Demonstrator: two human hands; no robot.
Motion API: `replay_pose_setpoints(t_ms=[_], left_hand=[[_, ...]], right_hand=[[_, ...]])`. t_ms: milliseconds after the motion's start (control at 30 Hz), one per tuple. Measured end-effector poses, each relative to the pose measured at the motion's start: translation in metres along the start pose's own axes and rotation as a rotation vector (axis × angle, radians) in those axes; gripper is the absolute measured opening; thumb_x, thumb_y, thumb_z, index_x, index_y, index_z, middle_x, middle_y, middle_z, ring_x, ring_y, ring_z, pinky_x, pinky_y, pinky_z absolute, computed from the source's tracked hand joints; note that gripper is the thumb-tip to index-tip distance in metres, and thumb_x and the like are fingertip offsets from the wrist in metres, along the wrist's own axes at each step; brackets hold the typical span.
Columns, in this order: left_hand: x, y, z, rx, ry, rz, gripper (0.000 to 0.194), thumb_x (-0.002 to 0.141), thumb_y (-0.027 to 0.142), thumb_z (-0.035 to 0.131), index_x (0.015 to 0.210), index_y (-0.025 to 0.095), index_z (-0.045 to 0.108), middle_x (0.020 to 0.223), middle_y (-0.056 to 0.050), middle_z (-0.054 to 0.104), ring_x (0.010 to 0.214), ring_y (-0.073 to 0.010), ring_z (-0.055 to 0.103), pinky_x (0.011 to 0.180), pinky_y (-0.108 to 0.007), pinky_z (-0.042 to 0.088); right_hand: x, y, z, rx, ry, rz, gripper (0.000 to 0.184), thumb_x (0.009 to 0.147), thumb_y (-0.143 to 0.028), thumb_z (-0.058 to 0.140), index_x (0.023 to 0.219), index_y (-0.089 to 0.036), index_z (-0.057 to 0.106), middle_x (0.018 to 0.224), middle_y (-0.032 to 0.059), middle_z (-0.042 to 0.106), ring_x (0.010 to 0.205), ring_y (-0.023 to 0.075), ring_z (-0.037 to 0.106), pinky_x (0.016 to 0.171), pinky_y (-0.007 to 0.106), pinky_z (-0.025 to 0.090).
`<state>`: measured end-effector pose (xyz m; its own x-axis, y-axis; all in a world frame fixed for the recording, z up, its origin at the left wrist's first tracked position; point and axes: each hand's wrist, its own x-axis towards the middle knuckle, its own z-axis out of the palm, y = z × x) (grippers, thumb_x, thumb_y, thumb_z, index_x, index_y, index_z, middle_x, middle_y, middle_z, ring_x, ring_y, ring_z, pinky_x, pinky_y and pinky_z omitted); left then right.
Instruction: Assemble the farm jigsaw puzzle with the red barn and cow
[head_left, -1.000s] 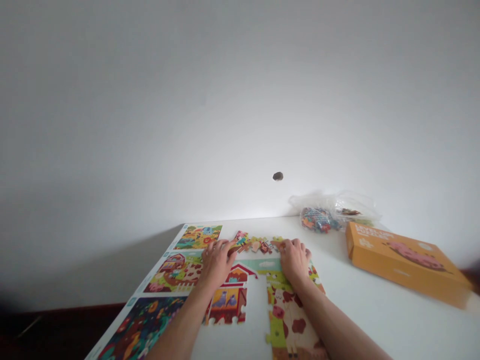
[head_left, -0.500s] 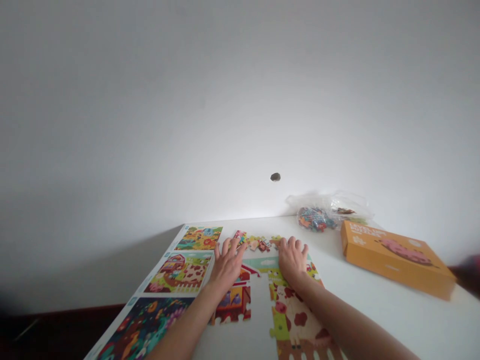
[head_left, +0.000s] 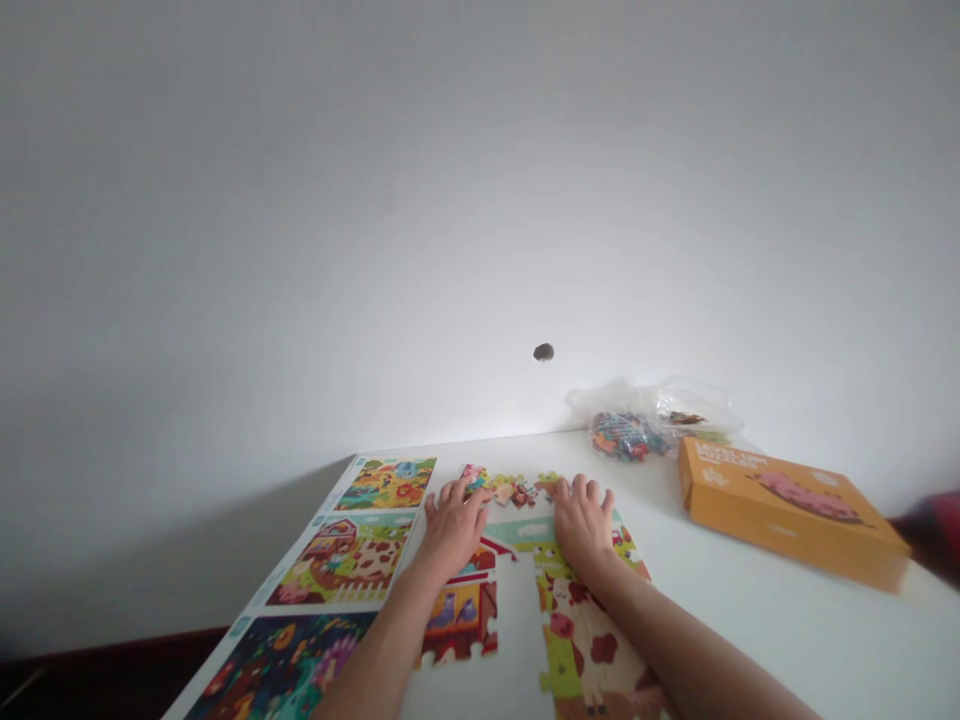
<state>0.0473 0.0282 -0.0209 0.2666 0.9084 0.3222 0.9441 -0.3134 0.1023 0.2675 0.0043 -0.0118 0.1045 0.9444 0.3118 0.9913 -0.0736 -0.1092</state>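
The left hand (head_left: 452, 530) is held open, palm down, at the lower middle of the frame, its fingertips just beside a cluster of loose jigsaw pieces (head_left: 511, 489), and the right hand (head_left: 583, 525) is spread on the upper end of an assembled cow section (head_left: 589, 640). A barn section (head_left: 459, 620) is laid beneath the left palm, and a printed picture sheet (head_left: 341, 560) lies along the left of a white table (head_left: 750, 640). At the upper right, a clear plastic bag (head_left: 626, 432) of pieces is seen behind an orange puzzle box (head_left: 787, 510).
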Motion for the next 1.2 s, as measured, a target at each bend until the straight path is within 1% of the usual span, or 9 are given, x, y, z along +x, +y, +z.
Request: replay_pose_setpoints(t_ms=[67,133,300,467,633,800,933,1067,1200], left_hand=[[0.005,0.000,-0.001,-0.052,0.018,-0.036,0.020,0.089,0.029,0.059,0.107,0.030,0.068,0.128,-0.007,0.062,0.122,-0.0288,0.051,0.104,-0.052,0.033],[0.009,-0.002,-0.002,-0.098,0.041,-0.066,0.018,0.086,0.030,0.064,0.104,0.029,0.068,0.123,-0.006,0.066,0.117,-0.0273,0.055,0.102,-0.048,0.036],[0.011,-0.012,0.001,-0.151,0.114,-0.082,0.037,0.085,0.028,0.067,0.122,0.029,0.063,0.124,-0.006,0.068,0.118,-0.0272,0.058,0.099,-0.044,0.040],[0.012,-0.022,0.005,-0.190,0.202,-0.068,0.028,0.095,0.032,0.053,0.119,0.027,0.066,0.114,-0.005,0.074,0.106,-0.0236,0.067,0.097,-0.038,0.044],[0.015,-0.033,0.005,-0.219,0.276,-0.095,0.033,0.099,0.025,0.039,0.110,0.020,0.069,0.098,-0.008,0.077,0.089,-0.0220,0.071,0.088,-0.035,0.050],[0.013,-0.036,0.003,-0.251,0.276,-0.052,0.033,0.099,0.025,0.038,0.111,0.020,0.068,0.101,-0.008,0.076,0.090,-0.0217,0.071,0.087,-0.035,0.052],[0.012,-0.031,0.005,-0.293,0.231,0.041,0.028,0.096,0.021,0.044,0.110,0.022,0.069,0.108,-0.006,0.075,0.100,-0.0199,0.069,0.096,-0.036,0.050],[0.008,-0.027,0.006,-0.280,0.159,0.056,0.026,0.090,0.017,0.053,0.106,0.026,0.072,0.117,-0.005,0.072,0.113,-0.0228,0.065,0.111,-0.049,0.037],[0.006,-0.023,0.004,-0.254,0.115,0.015,0.028,0.086,0.015,0.056,0.102,0.030,0.073,0.121,-0.004,0.069,0.116,-0.0239,0.063,0.115,-0.055,0.030]], right_hand=[[0.001,0.001,0.001,-0.003,-0.004,0.017,0.029,0.096,-0.013,0.038,0.108,-0.018,0.063,0.107,0.0155,0.060,0.102,0.0303,0.052,0.095,0.049,0.030],[0.003,0.003,0.001,-0.003,-0.022,0.012,0.029,0.096,-0.012,0.038,0.108,-0.018,0.063,0.108,0.0153,0.060,0.103,0.0298,0.052,0.094,0.048,0.031],[0.011,0.010,0.002,0.041,-0.092,0.007,0.027,0.097,-0.017,0.039,0.108,-0.019,0.064,0.110,0.0145,0.060,0.104,0.0295,0.052,0.092,0.046,0.033],[0.015,0.013,0.001,0.071,-0.119,0.010,0.026,0.096,-0.019,0.041,0.109,-0.020,0.064,0.114,0.0143,0.059,0.106,0.0295,0.052,0.092,0.045,0.034],[0.015,0.013,-0.001,0.104,-0.135,0.014,0.025,0.097,-0.021,0.042,0.108,-0.020,0.064,0.113,0.0137,0.059,0.107,0.0296,0.052,0.091,0.044,0.034],[0.016,0.014,0.001,0.119,-0.141,0.030,0.025,0.097,-0.023,0.042,0.109,-0.021,0.065,0.113,0.0135,0.059,0.106,0.0290,0.052,0.091,0.043,0.033],[0.017,0.015,0.003,0.120,-0.140,0.029,0.026,0.097,-0.024,0.042,0.110,-0.021,0.065,0.113,0.0135,0.058,0.106,0.0293,0.052,0.091,0.043,0.033],[0.017,0.015,0.003,0.130,-0.143,0.032,0.026,0.097,-0.024,0.043,0.110,-0.022,0.065,0.114,0.0136,0.058,0.107,0.0292,0.052,0.090,0.042,0.033],[0.017,0.016,0.004,0.139,-0.133,0.028,0.025,0.097,-0.024,0.043,0.109,-0.022,0.065,0.113,0.0135,0.058,0.106,0.0295,0.052,0.090,0.042,0.033]])
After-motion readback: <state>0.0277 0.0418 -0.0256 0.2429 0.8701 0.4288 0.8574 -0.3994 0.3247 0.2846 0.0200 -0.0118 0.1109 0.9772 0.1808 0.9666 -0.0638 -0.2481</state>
